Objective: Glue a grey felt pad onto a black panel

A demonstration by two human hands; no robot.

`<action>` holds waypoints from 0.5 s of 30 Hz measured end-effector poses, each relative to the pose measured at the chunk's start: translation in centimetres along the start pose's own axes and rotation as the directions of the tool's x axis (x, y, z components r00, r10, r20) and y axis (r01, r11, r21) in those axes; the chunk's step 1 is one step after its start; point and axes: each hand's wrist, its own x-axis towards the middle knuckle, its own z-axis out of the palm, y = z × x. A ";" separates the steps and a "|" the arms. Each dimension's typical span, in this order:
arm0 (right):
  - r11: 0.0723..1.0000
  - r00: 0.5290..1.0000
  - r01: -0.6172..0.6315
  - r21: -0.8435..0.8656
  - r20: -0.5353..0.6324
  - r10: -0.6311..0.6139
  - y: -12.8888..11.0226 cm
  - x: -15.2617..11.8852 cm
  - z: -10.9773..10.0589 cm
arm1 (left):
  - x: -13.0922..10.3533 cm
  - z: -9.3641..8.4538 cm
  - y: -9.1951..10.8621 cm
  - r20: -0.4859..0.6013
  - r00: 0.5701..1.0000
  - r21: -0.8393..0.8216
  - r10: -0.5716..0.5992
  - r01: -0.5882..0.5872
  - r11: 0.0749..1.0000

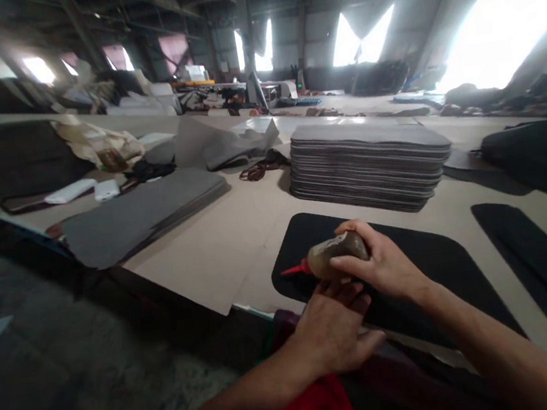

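Observation:
My right hand [379, 258] is wrapped around a squeeze bottle [326, 260] with a brownish body and a red pointed nozzle. The bottle is tilted on its side, its nozzle pointing left just over the corner of a dark rounded panel [420, 246]. Below the bottle, my left hand [337, 327] lies with its fingers stretched out over the near edge of that panel. Whether the nozzle tip touches the panel, I cannot tell.
Behind the panel stands a tall stack of grey sheets [369, 162]. A lower grey stack [148, 215] lies at the left edge of the table [209, 254]. Long dark pieces [544, 270] lie on the right, and a brown cord bundle [261, 167] sits between the stacks.

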 end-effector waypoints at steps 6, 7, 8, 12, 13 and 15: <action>0.996 0.997 0.081 -0.046 -0.004 -0.081 -0.2 0.8 1.1 | -0.1 -0.2 0.1 -0.018 1.000 0.006 0.022 -0.022 1.000; 0.995 0.996 0.088 -0.051 -0.004 -0.088 -0.3 0.9 1.2 | -0.2 -0.2 0.1 -0.017 1.000 0.007 0.024 -0.024 1.000; 0.994 0.996 0.090 -0.058 -0.003 -0.090 -0.4 1.0 1.3 | -0.2 -0.2 0.2 -0.017 1.000 0.007 0.023 -0.023 1.000; 0.994 0.997 0.075 -0.086 0.003 -0.075 -0.7 1.2 1.4 | -0.2 -0.2 0.3 -0.019 1.000 0.012 0.007 -0.007 1.000; 0.993 0.997 0.072 -0.090 0.004 -0.072 -0.8 1.2 1.5 | -0.1 -0.2 0.3 -0.018 1.000 0.012 0.000 0.000 1.000; 0.993 0.998 0.069 -0.095 0.008 -0.069 -0.9 1.3 1.5 | 0.0 -0.2 0.3 -0.013 1.000 0.011 -0.017 0.017 1.000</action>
